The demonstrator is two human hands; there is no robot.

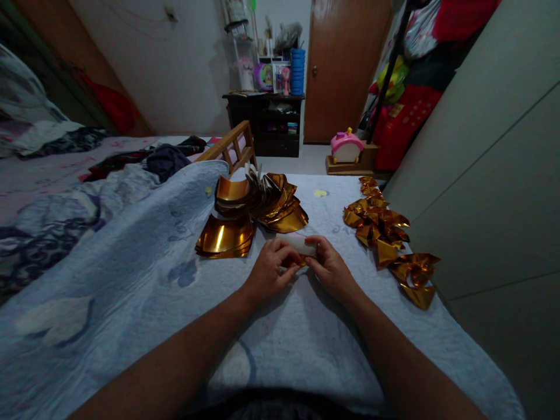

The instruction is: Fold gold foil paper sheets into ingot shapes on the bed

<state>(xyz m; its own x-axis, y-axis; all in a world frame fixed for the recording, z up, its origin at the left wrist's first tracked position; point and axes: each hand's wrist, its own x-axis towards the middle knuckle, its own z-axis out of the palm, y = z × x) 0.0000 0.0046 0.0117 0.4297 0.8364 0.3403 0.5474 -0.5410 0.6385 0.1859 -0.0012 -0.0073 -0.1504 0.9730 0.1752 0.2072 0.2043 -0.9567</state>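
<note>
A small sheet (pixel 294 242), white on the side that shows with a bit of gold at its lower edge, is held between both hands above the blue quilt. My left hand (pixel 275 267) pinches its left part. On the right part, my right hand (pixel 327 265) closes its thumb and fingers. Just beyond the hands lie fanned stacks of shiny gold sheets (pixel 284 213), with a flatter stack of gold sheets (pixel 225 236) at their left. Folded gold foil pieces (pixel 378 227) lie in a row at the right.
The light blue quilt (pixel 175 326) covers the bed, with rumpled clothes (pixel 164 160) at the left. A wooden rail (pixel 234 146) stands behind the stacks. A pale cabinet (pixel 494 175) borders the right side. Farther back are a dark shelf (pixel 265 125) and a pink toy (pixel 346 146).
</note>
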